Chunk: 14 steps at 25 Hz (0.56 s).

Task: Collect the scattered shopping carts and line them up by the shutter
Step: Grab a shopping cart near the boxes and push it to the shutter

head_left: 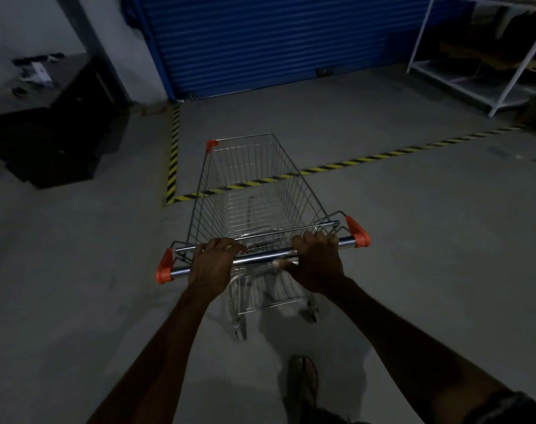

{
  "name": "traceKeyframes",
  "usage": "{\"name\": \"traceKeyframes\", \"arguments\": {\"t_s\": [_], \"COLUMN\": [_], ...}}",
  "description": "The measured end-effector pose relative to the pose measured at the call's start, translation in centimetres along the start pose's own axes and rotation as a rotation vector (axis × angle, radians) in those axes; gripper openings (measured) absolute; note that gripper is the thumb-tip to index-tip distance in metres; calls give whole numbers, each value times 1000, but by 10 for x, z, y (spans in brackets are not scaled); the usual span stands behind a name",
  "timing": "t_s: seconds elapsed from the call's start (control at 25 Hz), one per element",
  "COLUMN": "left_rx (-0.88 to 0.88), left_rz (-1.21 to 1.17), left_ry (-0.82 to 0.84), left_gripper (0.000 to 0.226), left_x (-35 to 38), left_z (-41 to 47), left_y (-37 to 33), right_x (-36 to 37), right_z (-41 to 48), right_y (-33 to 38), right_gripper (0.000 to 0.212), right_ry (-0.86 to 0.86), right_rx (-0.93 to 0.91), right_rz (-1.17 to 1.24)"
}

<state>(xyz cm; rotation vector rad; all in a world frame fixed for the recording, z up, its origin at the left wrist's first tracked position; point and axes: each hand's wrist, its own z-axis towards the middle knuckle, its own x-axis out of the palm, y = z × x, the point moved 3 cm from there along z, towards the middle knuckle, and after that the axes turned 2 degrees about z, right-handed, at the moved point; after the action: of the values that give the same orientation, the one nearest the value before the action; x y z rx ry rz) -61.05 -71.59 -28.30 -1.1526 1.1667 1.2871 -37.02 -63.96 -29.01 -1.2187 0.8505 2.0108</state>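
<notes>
Head view, single entry. Shopping cart: wire basket, orange corner caps, nothing inside. It stands on the concrete floor near the middle, nose pointed at the blue roller shutter along the floor's far edge. The basket overlaps the yellow-black hazard tape in view.

Risks, as judged:
- A push carried on without slowing would drive the nose into the shutter slats.
- The cart sits slightly askew to the shutter, so it may park crooked unless squared up.
- Drift toward the floor's left edge would bring it near the black cabinet. The white shelving rack at the far right corner is well apart.
- A sandalled foot is close behind the rear wheels and could be clipped on a pull-back.

Hands: the left hand has its fingers curled over the handle bar left of centre. The right hand is wrapped round the bar right of centre, thumb beneath. Both arms reach forward, and the basket lies straight ahead of the hands, between them and the shutter.
</notes>
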Motion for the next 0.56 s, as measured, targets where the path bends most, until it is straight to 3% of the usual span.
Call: {"name": "traceKeyframes", "arguments": {"t_s": [0.36, 0.56], "left_rx": [-91, -111], "left_rz": [81, 81], "left_ry": [-19, -15], "left_gripper": [57, 45], "left_x": [16, 28], "left_z": [172, 261], "left_y": [127, 191], "right_x": [84, 128], "right_z": [202, 307], "right_y": [6, 2], "right_gripper": [66, 77], "right_ry": [46, 35], "right_rx": [11, -30], "right_rz": [-58, -46]}}
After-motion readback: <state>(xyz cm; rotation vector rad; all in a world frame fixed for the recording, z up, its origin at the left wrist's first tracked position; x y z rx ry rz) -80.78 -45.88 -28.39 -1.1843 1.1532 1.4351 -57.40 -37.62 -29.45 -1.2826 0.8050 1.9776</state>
